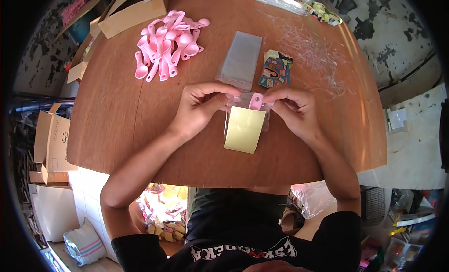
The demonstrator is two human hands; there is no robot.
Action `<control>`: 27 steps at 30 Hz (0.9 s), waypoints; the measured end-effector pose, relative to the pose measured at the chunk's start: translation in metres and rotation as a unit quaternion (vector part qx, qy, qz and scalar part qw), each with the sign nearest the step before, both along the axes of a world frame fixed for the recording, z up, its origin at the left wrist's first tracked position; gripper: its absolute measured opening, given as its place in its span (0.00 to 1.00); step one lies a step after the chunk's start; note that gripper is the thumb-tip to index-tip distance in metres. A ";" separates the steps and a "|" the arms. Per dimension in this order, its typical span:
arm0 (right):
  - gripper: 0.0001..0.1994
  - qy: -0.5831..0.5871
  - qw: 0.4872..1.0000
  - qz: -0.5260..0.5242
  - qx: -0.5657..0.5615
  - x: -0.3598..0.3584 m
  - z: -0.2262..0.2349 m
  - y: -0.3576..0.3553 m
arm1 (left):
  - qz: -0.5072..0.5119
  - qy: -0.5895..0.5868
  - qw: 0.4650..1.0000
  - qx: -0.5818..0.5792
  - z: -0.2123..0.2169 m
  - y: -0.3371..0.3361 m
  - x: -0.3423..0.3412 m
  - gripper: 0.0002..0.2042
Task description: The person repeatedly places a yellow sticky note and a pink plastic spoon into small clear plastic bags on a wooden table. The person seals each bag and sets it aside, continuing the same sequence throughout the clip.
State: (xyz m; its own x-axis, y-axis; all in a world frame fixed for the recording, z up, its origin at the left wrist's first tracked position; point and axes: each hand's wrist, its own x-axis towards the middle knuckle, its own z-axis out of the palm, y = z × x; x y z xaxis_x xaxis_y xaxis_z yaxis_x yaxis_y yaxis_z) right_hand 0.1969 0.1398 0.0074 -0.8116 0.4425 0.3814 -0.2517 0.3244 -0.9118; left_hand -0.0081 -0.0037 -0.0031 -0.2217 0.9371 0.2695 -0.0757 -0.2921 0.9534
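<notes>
Head view is looking down at a brown table (126,127), where 2 bare hands are working near its front edge. The left hand (199,106) is pinching the top left of a clear bag (266,123) between thumb and pointer finger. The right hand (297,108) is pinching the top right of it in much the same way. So the fingers of both hands are grasping the bag, and it is sitting between them, over the table. A yellow card (243,130) is covering most of the bag's front. 1 pink handle (256,101) with a small hole is peeking out above the card. I cannot tell if the card is lying inside the bag or in front of it.

Just past the hands, a bag stack (241,59) is lying flat. Small blue cards (275,73) are lying on its right, near the right hand. Farther right, thin strips (313,52) are making a messy patch. To the far left, pink spoons (168,45) are lying in a heap, and an open box (133,12) is standing behind them. Below the table, small packs (163,204) are lying in a pile.
</notes>
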 end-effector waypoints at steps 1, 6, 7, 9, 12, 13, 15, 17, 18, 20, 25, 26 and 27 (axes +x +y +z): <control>0.09 0.001 1.000 -0.001 0.009 0.000 -0.001 0.000 | -0.001 0.008 1.000 0.002 0.000 0.000 -0.001 0.10; 0.08 -0.003 1.000 0.000 0.020 0.001 0.000 -0.001 | 0.000 0.009 1.000 -0.018 -0.004 -0.002 -0.004 0.14; 0.07 0.002 1.000 0.007 0.025 0.002 0.001 -0.002 | -0.011 -0.012 1.000 -0.013 -0.005 -0.003 -0.006 0.12; 0.07 0.006 0.999 0.013 0.030 0.002 0.003 -0.003 | -0.023 -0.033 0.999 -0.009 -0.005 -0.003 -0.006 0.11; 0.08 0.031 0.999 0.030 0.000 -0.002 0.001 -0.007 | -0.004 0.016 1.000 -0.014 -0.004 0.000 -0.002 0.09; 0.09 0.023 0.999 0.018 0.017 -0.003 -0.001 -0.007 | 0.009 0.029 0.999 -0.019 -0.002 0.001 -0.001 0.08; 0.11 0.017 0.999 0.006 0.035 -0.004 -0.001 -0.010 | 0.023 0.044 0.999 -0.022 -0.001 0.003 0.000 0.07; 0.17 -0.026 0.999 0.007 -0.041 -0.003 0.001 -0.016 | 0.041 0.005 0.999 -0.020 -0.001 0.004 0.000 0.09; 0.17 -0.022 0.999 0.008 -0.040 -0.002 0.002 -0.017 | 0.041 0.009 0.999 -0.018 0.000 0.004 0.000 0.09; 0.19 -0.024 0.999 0.013 -0.030 -0.002 0.001 -0.018 | 0.028 -0.001 0.999 -0.030 0.003 0.005 -0.002 0.14; 0.20 -0.009 0.999 0.011 -0.039 -0.003 0.000 -0.018 | -0.055 0.009 0.998 -0.014 0.013 0.008 -0.010 0.23; 0.21 -0.019 0.998 0.009 -0.057 -0.003 0.000 -0.019 | -0.089 0.043 0.995 -0.033 0.015 0.007 -0.012 0.25; 0.21 -0.015 0.998 0.011 -0.054 -0.003 0.001 -0.019 | -0.121 0.075 0.988 -0.052 0.020 0.007 -0.012 0.27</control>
State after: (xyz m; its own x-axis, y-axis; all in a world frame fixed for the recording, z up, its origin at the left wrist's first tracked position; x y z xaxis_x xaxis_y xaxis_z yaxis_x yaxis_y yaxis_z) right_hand 0.1936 0.1206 0.0079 -0.8319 0.4612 0.3086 -0.2304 0.2188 -0.9482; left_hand -0.0205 0.0031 0.0167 0.0485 0.9822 0.1813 0.0137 -0.1821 0.9832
